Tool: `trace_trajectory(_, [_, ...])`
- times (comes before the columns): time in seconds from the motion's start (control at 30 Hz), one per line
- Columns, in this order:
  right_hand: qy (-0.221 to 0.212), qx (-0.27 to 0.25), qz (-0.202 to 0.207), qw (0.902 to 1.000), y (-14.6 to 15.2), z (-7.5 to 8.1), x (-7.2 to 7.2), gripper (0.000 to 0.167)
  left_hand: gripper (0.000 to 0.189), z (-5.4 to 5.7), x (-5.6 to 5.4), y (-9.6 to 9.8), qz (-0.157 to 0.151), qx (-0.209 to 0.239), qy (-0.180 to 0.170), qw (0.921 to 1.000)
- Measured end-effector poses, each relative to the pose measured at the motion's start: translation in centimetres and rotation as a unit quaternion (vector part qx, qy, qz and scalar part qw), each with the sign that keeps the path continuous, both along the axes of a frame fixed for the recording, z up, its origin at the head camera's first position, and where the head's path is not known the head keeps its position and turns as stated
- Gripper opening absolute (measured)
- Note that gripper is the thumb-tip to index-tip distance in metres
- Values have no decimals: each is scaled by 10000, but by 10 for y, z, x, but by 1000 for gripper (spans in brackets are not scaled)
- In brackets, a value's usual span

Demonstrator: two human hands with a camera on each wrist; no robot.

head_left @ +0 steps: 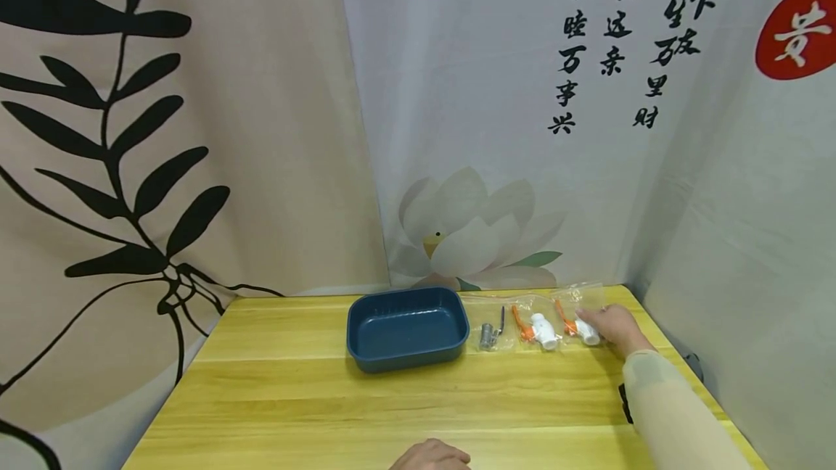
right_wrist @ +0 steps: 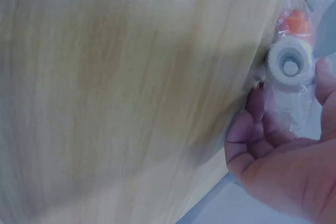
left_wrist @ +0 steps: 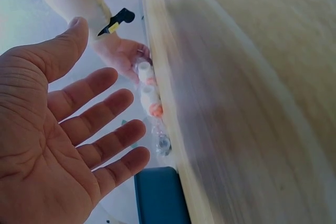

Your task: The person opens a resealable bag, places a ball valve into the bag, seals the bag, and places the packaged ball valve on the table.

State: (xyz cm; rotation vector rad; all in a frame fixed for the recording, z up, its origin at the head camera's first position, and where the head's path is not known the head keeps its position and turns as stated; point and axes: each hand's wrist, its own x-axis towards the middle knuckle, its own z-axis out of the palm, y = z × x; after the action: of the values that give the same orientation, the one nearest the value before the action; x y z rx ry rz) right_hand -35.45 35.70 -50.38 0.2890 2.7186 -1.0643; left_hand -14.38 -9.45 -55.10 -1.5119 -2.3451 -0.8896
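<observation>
At the right end of the table, my right hand (head_left: 617, 327) holds the edge of a clear bag with a white plastic valve (head_left: 588, 334) with an orange handle. In the right wrist view, thumb and curled fingers stand on either side of this bagged valve (right_wrist: 287, 90). Left of it lies a second bagged white valve (head_left: 544, 332) with an orange handle, then a bag with a small grey metal part (head_left: 487, 336). My left hand (head_left: 432, 455) is low at the front of the table; the left wrist view shows its fingers spread, holding nothing.
A dark blue rectangular basin (head_left: 408, 328) stands at the back of the wooden table (head_left: 294, 397), left of the bags. Behind the table hangs a printed curtain (head_left: 470, 129), and another light cloth (head_left: 751, 238) hangs at the right side.
</observation>
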Motion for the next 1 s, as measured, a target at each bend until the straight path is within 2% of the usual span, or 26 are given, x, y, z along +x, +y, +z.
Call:
trace_trajectory(0.07, [-49, 23, -9, 10000, 0, 2, 1, 106, 21, -13, -5, 0, -16, 3, 58, 10000])
trace_trajectory(0.17, [-90, -23, -71, 9999, 0, 5, 3, 112, 22, -40, -13, 0, -5, -39, 108, 9999])
trace_trajectory(0.23, [-137, -88, -112, 9998, 0, 5, 4, 117, 23, -58, -19, 0, 16, -139, 269, 9995])
trace_trajectory(0.33, [-121, -134, -148, 9997, 1, 3, 5, 122, 21, -71, -23, 0, 51, -171, 476, 9987])
trace_trajectory(0.43, [24, -185, -303, 9994, 1, 1, 6, 124, 21, -74, -23, 0, 81, -169, 546, 9983])
trace_trajectory(0.6, [456, 123, -604, 9971, -1, -2, 6, 116, 22, -64, -18, 0, 120, -111, 347, 9993])
trace_trajectory(0.8, [496, 534, -144, 9972, -6, 3, 7, 81, 19, -57, -16, 2, 97, 103, 320, 9994])
trace_trajectory(0.87, [449, 638, -27, 9969, -8, 4, 7, 77, 19, -57, -15, 2, 141, 76, 307, 9994])
trace_trajectory(1.0, [377, 797, 86, 9961, -9, 5, 7, 79, 18, -63, -17, 3, 280, -27, 587, 9979])
